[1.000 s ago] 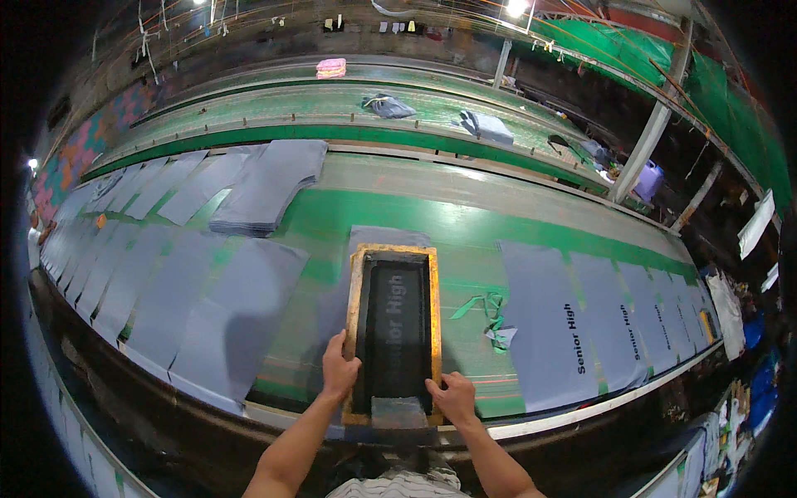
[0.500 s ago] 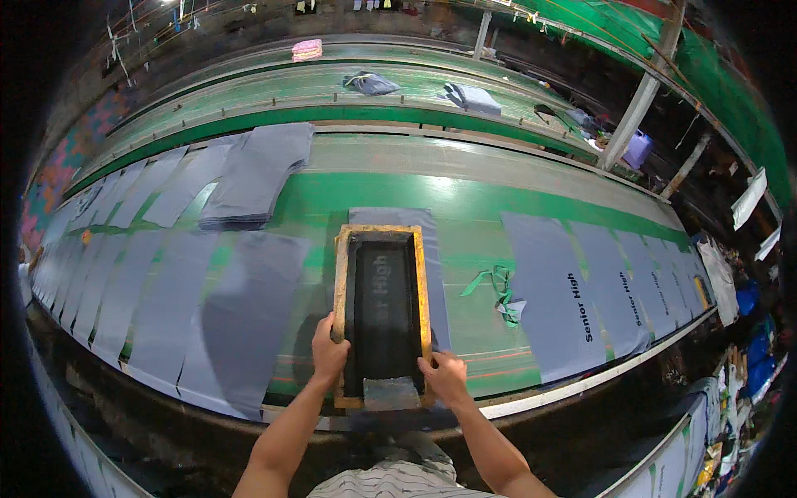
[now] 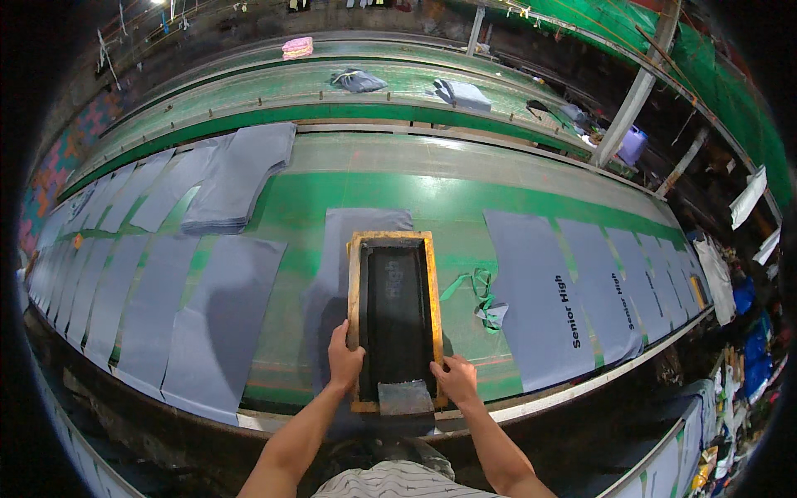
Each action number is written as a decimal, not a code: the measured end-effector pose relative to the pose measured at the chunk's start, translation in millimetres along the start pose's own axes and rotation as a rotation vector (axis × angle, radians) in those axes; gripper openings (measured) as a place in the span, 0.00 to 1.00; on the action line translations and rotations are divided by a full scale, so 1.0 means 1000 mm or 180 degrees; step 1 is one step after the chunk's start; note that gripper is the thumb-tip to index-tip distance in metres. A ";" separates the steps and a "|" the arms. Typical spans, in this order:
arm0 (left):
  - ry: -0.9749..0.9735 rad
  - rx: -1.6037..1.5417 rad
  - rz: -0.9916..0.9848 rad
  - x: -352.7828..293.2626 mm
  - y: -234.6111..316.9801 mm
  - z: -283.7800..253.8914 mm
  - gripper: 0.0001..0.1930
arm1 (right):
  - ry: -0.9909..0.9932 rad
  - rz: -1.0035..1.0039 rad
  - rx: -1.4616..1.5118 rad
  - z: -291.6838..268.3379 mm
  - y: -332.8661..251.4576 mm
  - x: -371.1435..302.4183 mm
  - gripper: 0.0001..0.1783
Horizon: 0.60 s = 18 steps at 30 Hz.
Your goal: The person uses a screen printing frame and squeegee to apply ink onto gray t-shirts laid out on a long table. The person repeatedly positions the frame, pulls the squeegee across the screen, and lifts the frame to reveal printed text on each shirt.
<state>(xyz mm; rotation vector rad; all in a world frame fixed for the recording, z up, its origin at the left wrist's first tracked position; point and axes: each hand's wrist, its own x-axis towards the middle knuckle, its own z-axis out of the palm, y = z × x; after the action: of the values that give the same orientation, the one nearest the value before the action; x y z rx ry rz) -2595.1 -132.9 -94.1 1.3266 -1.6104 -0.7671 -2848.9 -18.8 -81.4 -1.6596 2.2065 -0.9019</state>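
A yellow-edged wooden printing screen [image 3: 430, 307] with dark mesh is gripped between my two hands over the green table. My left hand [image 3: 344, 363] is closed on its left rail, and my right hand [image 3: 457, 380] pinches the lower right rail. Inside the frame's near end lies a flat grey piece [image 3: 405, 398], perhaps a squeegee. Partly beneath the screen, a blue-grey cloth panel [image 3: 339, 249] shows on the left; a shadow falls across it, and the screen seems raised off it. Right of the screen sits a tangle of green ribbon [image 3: 480, 290] with a whitish scrap.
Unprinted blue-grey panels [image 3: 149, 299] line the table's left side, with a stack of panels [image 3: 241, 183] behind. Panels with dark lettering [image 3: 540, 290] lie to the right. A metal post [image 3: 627, 116] stands at the far right, and further long tables [image 3: 274, 108] run behind.
The screen has shifted right relative to the cloth panel, uncovering its left part and covering less of it. Both hands moved with the screen. The whole view has also shifted slightly.
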 end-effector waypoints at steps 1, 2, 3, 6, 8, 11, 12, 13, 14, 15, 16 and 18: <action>0.0008 -0.0005 -0.0017 -0.002 -0.002 0.002 0.36 | -0.0087 -0.0002 0.0020 0.001 0.004 -0.002 0.21; 0.0017 -0.0010 -0.0034 -0.004 -0.004 0.004 0.36 | -0.0054 -0.0026 0.0012 0.003 0.007 -0.003 0.21; 0.0028 -0.0010 -0.0055 -0.006 -0.006 0.005 0.36 | -0.0026 -0.0051 0.0008 0.005 0.009 -0.004 0.21; 0.0019 -0.0042 -0.0016 -0.011 -0.014 0.007 0.36 | -0.0210 -0.0020 0.0013 0.004 0.011 -0.007 0.21; -0.0001 0.0032 -0.0054 -0.013 -0.019 0.007 0.36 | -0.0291 -0.0041 0.0018 0.005 0.013 -0.008 0.20; -0.0086 0.0004 -0.0130 -0.013 -0.016 0.008 0.36 | -0.0242 -0.0104 0.0066 0.007 0.019 -0.011 0.19; -0.0121 -0.0023 -0.0162 -0.014 -0.015 0.008 0.36 | -0.0258 -0.0087 0.0126 0.003 0.015 -0.012 0.19; -0.0124 0.0015 -0.0164 -0.015 -0.014 0.007 0.36 | -0.0273 -0.0069 0.0186 0.001 0.013 -0.013 0.19; -0.0128 0.0053 -0.0165 -0.016 -0.013 0.006 0.36 | -0.0285 -0.0038 0.0195 0.000 0.012 -0.013 0.19; -0.0131 0.0090 -0.0160 -0.016 -0.011 0.006 0.36 | -0.0292 -0.0009 0.0205 0.000 0.011 -0.014 0.18; -0.0142 0.0097 -0.0166 -0.017 -0.011 0.006 0.36 | -0.0299 0.0021 0.0214 0.000 0.011 -0.015 0.18; -0.0165 0.0114 -0.0178 -0.017 -0.010 0.006 0.36 | -0.0262 0.0011 0.0215 0.001 0.013 -0.015 0.18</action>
<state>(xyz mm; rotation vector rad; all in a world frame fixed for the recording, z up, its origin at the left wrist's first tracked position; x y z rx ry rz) -2595.3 -119.8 -109.5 1.3926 -1.6404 -0.8160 -2853.5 -2.6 -92.8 -1.6317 2.1011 -0.8809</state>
